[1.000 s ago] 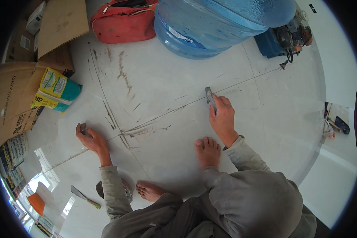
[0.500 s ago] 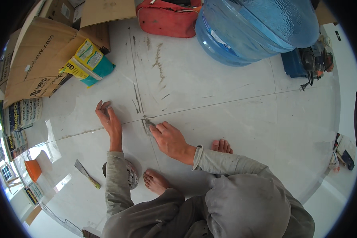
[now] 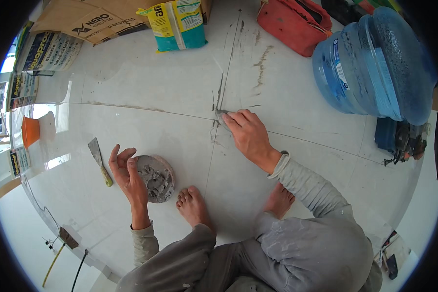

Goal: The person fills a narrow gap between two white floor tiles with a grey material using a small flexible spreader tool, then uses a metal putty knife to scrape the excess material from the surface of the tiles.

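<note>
My right hand (image 3: 250,136) is closed round a small flat grey piece (image 3: 223,118), mostly covered by the fingers, so its kind is unclear. It presses this against the floor where the tile joints (image 3: 214,119) cross, amid dark grey smears. My left hand (image 3: 126,170) hangs with loosely bent, spread fingers and nothing in them, by the left rim of a round tub of grey grout paste (image 3: 156,180). Left of that hand lies a putty knife (image 3: 100,158), its broad metal blade pointing away from me and its yellow-green handle toward me.
A yellow and teal bag (image 3: 177,27) stands by cardboard boxes (image 3: 97,22) at the far left. To the far right are a red tool bag (image 3: 297,27), a big blue water bottle (image 3: 370,68) and corded tools (image 3: 404,138). An orange bucket (image 3: 30,131) is at the left.
The view has shifted, bringing the grout tub into full sight. My left hand has drawn back toward me to the tub's edge. My right hand stays at the joint crossing with the grey piece.
</note>
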Motion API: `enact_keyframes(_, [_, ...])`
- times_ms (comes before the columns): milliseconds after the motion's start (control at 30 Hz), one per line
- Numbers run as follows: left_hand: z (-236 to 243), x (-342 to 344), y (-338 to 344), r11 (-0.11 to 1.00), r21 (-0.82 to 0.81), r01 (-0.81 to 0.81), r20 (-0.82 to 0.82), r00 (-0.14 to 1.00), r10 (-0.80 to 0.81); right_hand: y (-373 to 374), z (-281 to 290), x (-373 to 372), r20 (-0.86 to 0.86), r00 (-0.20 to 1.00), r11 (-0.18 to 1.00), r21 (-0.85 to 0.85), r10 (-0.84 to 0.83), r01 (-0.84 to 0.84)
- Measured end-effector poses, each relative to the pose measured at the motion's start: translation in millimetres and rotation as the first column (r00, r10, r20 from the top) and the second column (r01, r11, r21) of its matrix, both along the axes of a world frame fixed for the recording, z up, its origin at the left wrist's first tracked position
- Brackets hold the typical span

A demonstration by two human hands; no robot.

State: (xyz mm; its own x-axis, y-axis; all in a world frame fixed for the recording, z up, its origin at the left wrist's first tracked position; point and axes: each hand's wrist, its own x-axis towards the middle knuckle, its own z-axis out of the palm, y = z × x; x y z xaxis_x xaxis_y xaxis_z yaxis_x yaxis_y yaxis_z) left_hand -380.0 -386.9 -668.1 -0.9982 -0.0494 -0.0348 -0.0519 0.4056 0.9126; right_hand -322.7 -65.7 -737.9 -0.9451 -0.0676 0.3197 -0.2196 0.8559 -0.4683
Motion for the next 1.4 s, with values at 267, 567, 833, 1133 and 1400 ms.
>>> enact_keyframes(267, [25.1,37.4,-41.2,0.980,-0.041,-0.195,-0.056,0.980,0.193,-27.4,8.8,40.7,0.270,0.951,0.982,-0.154,0.151,-0.112])
enact_keyframes(567, [31.1,92.3,-82.1,0.926,-0.113,-0.360,-0.041,0.933,0.357,-18.0,7.3,7.5,0.213,0.977,0.991,-0.125,-0.019,0.047])
enact_keyframes(833, [24.4,135.4,-110.2,0.849,-0.229,-0.477,0.008,0.871,0.491,91.8,12.6,-132.1,0.078,0.930,0.894,-0.256,-0.360,0.368])
enact_keyframes(1133, [-4.4,138.2,-125.8,0.817,-0.331,-0.471,0.165,0.824,0.542,106.6,-9.5,-258.5,0.109,0.923,0.923,0.159,-0.369,0.350])
enact_keyframes(1400, [-36.4,139.8,-115.1,0.897,-0.172,-0.408,0.515,0.738,0.435,-18.7,5.0,-76.3,0.109,0.987,0.993,-0.014,0.118,-0.117])
